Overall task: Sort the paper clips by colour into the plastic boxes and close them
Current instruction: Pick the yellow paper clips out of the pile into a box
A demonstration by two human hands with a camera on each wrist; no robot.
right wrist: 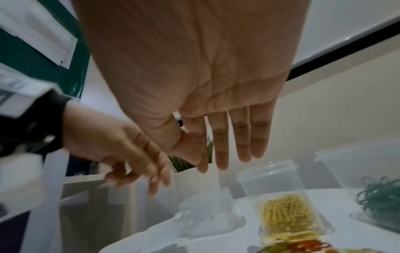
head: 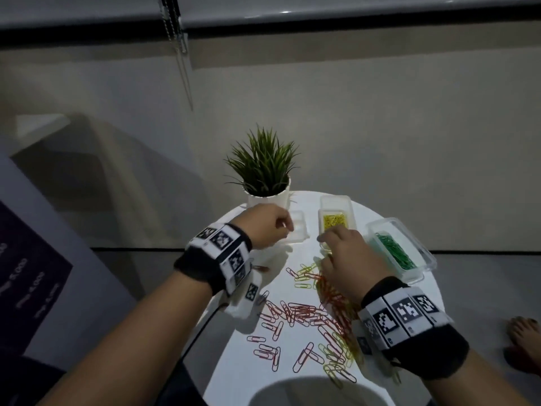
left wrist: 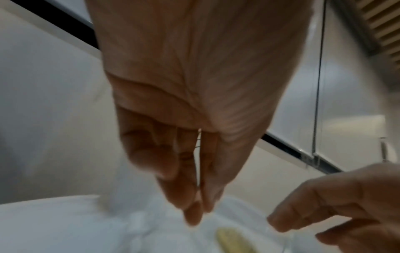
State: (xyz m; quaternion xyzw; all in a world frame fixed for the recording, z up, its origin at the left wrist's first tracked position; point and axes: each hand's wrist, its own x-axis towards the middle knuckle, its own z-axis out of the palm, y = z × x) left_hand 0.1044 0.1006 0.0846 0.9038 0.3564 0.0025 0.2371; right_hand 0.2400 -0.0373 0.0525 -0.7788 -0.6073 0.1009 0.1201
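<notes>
A loose pile of red and yellow paper clips [head: 307,315] lies on the round white table [head: 243,376]. Behind it stand three clear plastic boxes with their lids up: one with pale clips [head: 300,230] [right wrist: 203,214], one with yellow clips [head: 352,218] [right wrist: 255,184], and one with green clips [head: 377,227] [right wrist: 346,162]. My left hand [head: 288,228] [left wrist: 194,214] hovers over the pale-clip box, fingers pointing down and nearly straight; I see nothing in it. My right hand [head: 325,244] [right wrist: 216,162] hangs over the pile's far end, fingers straight, just in front of the yellow box.
A potted green plant [head: 263,168] stands at the table's back edge, right behind my left hand. A bare foot [head: 524,332] shows on the floor to the right. A white shelf unit [right wrist: 54,171] stands left of the table.
</notes>
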